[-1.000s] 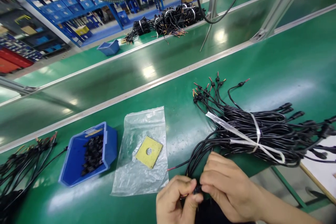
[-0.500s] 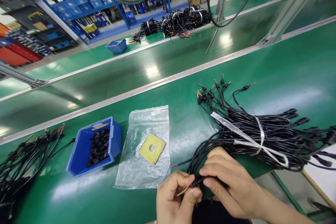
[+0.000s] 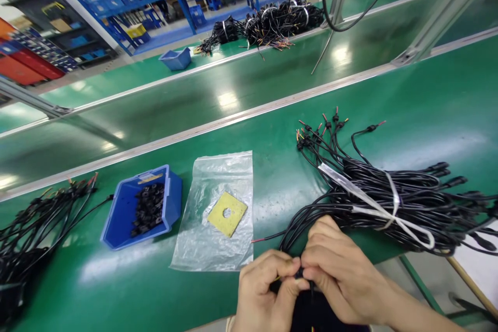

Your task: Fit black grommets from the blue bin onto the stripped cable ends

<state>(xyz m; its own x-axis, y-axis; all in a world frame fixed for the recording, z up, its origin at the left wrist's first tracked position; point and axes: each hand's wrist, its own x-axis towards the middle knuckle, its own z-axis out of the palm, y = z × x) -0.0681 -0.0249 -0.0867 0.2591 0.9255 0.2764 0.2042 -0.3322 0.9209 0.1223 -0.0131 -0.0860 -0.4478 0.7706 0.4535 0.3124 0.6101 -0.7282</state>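
Note:
At the front edge of the green bench, my left hand (image 3: 268,290) pinches a small black fitting (image 3: 299,273) on a cable end, and a bit of yellow wire shows by its fingers. Close against it, my right hand (image 3: 338,272) is closed on the black cable just behind that fitting. The fingertips hide most of both. Beyond my right hand lies a bundle of black cables (image 3: 361,192), tied with a white strap. Bare coloured wire ends point away from me, and black connectors lie at the bundle's right end.
A blue bin (image 3: 111,225) holds small black fittings (image 3: 148,207). Beside it, a yellow square sponge with a hole (image 3: 233,218) lies on a clear plastic bag (image 3: 218,166). More black cables (image 3: 35,238) lie at left. Metal posts (image 3: 439,15) rise beyond the bench.
Both hands have come closer together around the fitting, and less of it and of the yellow wire shows. The view has shifted slightly.

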